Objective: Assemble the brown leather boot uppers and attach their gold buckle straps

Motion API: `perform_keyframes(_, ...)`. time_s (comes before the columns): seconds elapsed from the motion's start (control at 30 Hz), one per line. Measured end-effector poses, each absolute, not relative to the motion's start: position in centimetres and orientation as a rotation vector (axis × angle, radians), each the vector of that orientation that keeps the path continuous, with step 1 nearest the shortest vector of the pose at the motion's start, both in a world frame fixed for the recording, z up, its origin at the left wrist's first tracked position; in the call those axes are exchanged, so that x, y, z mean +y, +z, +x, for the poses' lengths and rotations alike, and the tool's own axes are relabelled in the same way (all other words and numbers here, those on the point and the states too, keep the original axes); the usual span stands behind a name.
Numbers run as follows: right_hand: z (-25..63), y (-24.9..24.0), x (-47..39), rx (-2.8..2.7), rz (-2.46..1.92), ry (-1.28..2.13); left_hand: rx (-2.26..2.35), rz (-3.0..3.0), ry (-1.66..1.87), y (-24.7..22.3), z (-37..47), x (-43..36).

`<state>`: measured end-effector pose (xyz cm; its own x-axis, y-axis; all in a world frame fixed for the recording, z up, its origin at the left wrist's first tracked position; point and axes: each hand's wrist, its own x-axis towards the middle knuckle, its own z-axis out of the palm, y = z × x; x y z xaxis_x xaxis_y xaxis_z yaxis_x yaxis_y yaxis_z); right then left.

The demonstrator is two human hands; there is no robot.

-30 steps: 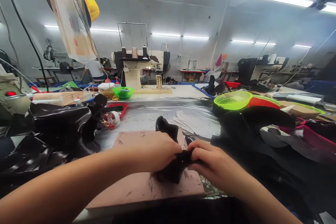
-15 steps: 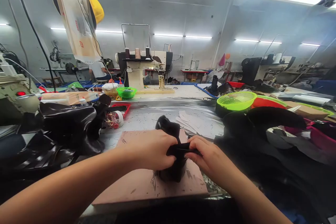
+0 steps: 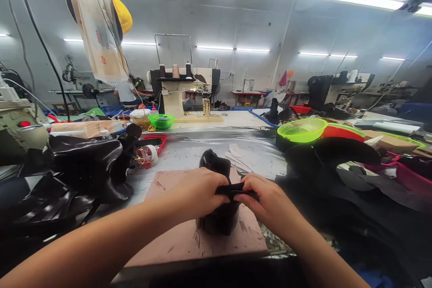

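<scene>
A black leather shoe upper (image 3: pixel 218 221), bent and folded, rests on a pink board (image 3: pixel 172 242) in front of me. My left hand (image 3: pixel 202 191) is closed, with thumb and fingers pinching the raised black edge from the left. On the right, my right hand (image 3: pixel 265 194) grips the same edge between thumb and fingertips. Both hands are close together, the edge stretched across the short gap between them. One part of the upper stands up behind my hands, while its lower part sits on the board under them. My fingers hide some of the gripped edge.
Shiny black leather pieces (image 3: pixel 87 162) are heaped at left, beside a red tray (image 3: pixel 162 143). Pale cut pieces (image 3: pixel 241 156) lie behind the board. A yellow-green basket (image 3: pixel 302 129) and black material (image 3: pixel 324 198) occupy the right. A sewing machine (image 3: pixel 178 94) stands beyond.
Both hands keep their grip on the black upper. The left fingers and thumb have shifted slightly on the edge, and the right thumb has moved a little left. The camera view has shifted slightly.
</scene>
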<state>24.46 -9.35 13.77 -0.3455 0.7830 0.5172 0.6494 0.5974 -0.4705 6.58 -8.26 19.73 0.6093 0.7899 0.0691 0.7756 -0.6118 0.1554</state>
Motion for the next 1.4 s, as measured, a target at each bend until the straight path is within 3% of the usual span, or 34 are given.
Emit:
perform_keyframes(0.13, 24.2, 13.5, -9.2, -1.861, -1.014, 0.298, 1.240, 2.680, 0.383, 19.9, 6.3, -8.5)
perform_keyframes(0.3, 24.4, 13.2, -8.5, -1.856, -0.660, 1.020, 1.103, 2.462, 0.578, 20.2, 5.1, -8.7)
perform_keyframes(0.43, 24.4, 12.9, -7.9, -1.818, -0.534, 1.257, 1.036, 2.333, 0.646, 19.6, 4.1, -8.4)
perform_keyframes(0.77, 24.3, 13.1, -7.7, -1.827, -0.635, 1.070, 1.233, 2.271, 0.804, 18.8, 5.1, -8.6)
perform_keyframes(0.97, 25.2, 13.2, -7.6, -1.708, -0.943, 0.799, 1.191, 2.370, 0.852, 19.0, 6.0, -8.7)
perform_keyframes(1.4, 23.9, 14.6, -8.8, -1.437, -0.659, 1.262, 0.919, 2.444, 0.873, 19.3, 6.7, -8.9)
